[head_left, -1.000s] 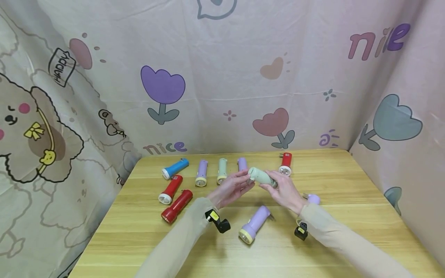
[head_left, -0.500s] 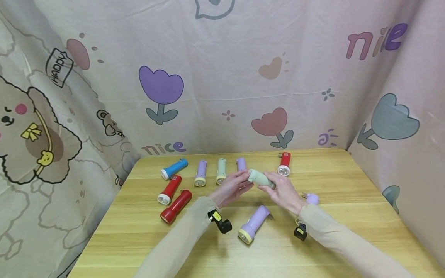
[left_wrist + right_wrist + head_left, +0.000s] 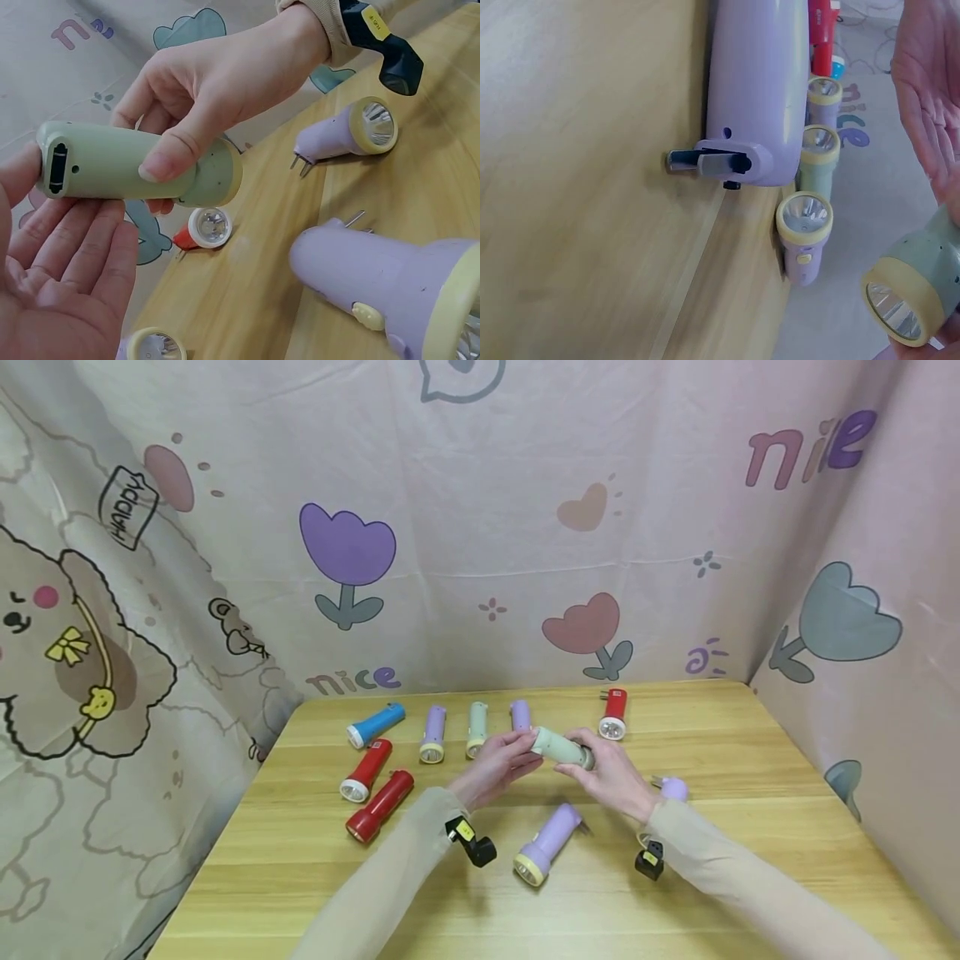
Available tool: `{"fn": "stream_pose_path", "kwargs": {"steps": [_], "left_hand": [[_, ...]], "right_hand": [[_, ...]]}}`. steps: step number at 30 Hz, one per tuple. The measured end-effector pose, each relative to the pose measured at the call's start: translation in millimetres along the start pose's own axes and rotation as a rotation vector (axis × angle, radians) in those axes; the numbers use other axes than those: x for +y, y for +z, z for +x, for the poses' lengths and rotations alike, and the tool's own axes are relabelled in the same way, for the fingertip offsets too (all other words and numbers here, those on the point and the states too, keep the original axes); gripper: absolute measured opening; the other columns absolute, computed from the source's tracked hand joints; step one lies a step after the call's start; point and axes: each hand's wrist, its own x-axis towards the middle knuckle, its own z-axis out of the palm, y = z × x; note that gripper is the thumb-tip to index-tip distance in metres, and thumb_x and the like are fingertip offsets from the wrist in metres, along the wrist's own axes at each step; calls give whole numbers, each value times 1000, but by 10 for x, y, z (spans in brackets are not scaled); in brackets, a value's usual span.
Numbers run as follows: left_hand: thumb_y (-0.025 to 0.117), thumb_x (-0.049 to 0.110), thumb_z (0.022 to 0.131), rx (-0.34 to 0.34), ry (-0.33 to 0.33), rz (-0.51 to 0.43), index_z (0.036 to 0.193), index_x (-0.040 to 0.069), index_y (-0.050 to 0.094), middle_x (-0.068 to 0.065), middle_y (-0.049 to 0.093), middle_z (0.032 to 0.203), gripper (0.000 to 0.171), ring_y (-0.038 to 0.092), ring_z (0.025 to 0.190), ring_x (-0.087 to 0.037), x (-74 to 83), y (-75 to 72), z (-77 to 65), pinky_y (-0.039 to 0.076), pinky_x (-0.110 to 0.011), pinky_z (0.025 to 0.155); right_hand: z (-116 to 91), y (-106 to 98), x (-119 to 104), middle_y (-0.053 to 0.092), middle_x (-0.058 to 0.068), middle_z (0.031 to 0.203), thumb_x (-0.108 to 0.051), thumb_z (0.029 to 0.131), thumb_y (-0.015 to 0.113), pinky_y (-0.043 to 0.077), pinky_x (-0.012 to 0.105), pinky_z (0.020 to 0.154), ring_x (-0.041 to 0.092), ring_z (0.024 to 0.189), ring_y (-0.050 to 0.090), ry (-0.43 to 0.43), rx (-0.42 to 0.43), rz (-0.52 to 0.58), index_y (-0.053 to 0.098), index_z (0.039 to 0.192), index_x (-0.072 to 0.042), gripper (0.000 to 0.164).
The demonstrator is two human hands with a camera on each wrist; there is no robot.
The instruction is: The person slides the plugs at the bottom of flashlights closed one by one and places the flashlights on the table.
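Note:
Above the middle of the table, my right hand grips a pale green flashlight around its head end. In the left wrist view, the right thumb lies along the flashlight's side, and a dark slot with folded plug prongs shows at its tail. My left hand supports that tail: its fingers reach out nearly straight underneath, and the thumb touches the end. The cream-rimmed lens shows in the right wrist view. Below the hands lies a lavender flashlight with its prongs out.
Another lavender flashlight lies partly hidden under the right wrist. At the back are a blue flashlight, a lavender one, a green one and a red one. Two red flashlights lie left, including a dark one.
The green flashlight has turned slightly in my hands, and its tail end face has swung out of the head view. Both hands stay at nearly the same place.

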Motion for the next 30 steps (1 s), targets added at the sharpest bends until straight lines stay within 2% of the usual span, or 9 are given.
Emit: {"fn": "stream_pose_path", "kwargs": {"steps": [10,16,22,30], "left_hand": [[51,19,106,-23,-13,44,137,-7,51,1,66,109,40,67,98,-7,58,-23,-39,49,-38,112],[50,22,107,-57,2,96,136,-7,53,0,68,112,41,68,98,-7,94,-47,-42,44,-44,116],[52,23,106,-66,-2,133,134,-8,54,-8,68,121,42,70,97,-8,139,-62,-28,43,-47,117],[51,22,106,-64,-9,155,133,-9,55,-5,69,115,41,70,95,-8,178,-40,-37,48,-45,113]], "right_hand": [[18,-23,-29,73,11,112,-16,80,85,57,29,84,22,97,68,91,18,136,66,119,-9,43],[20,-22,-26,73,12,115,-16,81,85,56,26,86,23,100,67,144,10,201,65,126,-7,50],[17,-33,-40,73,13,116,-15,81,85,55,23,84,22,99,66,140,1,220,64,128,-5,52],[5,-42,-61,73,13,117,-17,82,84,56,23,85,22,100,66,123,-3,226,69,123,-8,44]]}}
